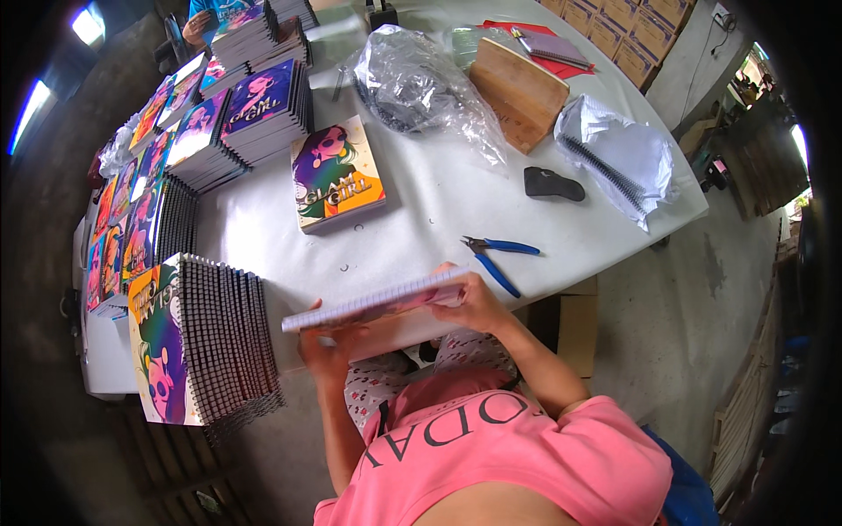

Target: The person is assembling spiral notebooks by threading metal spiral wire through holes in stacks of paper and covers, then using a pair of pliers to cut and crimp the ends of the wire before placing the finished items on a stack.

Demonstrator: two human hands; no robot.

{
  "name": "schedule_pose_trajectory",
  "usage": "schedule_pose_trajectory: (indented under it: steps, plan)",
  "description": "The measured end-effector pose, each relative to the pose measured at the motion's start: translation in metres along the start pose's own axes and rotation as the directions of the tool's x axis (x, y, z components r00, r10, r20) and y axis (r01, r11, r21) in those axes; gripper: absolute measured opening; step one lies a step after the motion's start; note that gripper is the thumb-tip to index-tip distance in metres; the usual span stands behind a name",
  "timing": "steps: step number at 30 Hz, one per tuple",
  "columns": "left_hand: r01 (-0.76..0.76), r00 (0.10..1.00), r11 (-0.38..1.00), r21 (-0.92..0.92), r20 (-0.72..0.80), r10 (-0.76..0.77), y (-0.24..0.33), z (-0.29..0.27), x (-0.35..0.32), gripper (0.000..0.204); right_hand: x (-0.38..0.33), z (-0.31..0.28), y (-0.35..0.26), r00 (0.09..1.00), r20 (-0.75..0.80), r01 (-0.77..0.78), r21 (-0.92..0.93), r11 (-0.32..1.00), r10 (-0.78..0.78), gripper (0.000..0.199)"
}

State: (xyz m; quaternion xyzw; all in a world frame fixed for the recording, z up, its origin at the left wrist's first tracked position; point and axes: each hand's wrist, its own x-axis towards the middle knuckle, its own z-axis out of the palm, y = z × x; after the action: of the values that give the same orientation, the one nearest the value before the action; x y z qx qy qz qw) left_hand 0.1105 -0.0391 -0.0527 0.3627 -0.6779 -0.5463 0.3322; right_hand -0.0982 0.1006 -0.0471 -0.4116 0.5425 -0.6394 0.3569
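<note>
A notebook (377,301) is held tilted, nearly edge-on, over the near rim of the white table (412,237). Its left end is gripped by the left hand (331,349) and its right end by the right hand (467,307), both closed on it. By its look, it should be light and fairly stiff, with a cover that may be slippery and pages that could be creased; it is best pinched firmly at both ends.

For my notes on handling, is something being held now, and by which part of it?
A notebook: the left grip holds it near its left end, the right grip at its right end.
</note>
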Motion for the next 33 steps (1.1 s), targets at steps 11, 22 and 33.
schedule_pose_trajectory:
  steps: [11, 22, 33]
  plan:
    - [-0.235, 0.953, 0.972, 0.009, -0.194, 0.233, 0.009, 0.023, -0.003, 0.055, 0.005, 0.001, 0.005, 0.998, -0.005, 0.062, -0.190, 0.980, -0.064, 0.019]
    - [-0.543, 0.726, 0.374, 0.752, 0.198, 0.658, 0.091, 0.070, 0.003, 0.039, 0.004, -0.078, -0.045, 0.961, 0.276, 0.080, -0.224, 0.971, -0.016, 0.047]
    - [-0.532, 0.679, 0.336, 0.777, 0.154, 0.718, 0.084, 0.074, 0.003, 0.050, 0.037, -0.347, -0.019, 0.832, -0.538, -0.524, -0.842, 0.127, -0.136, 0.036]
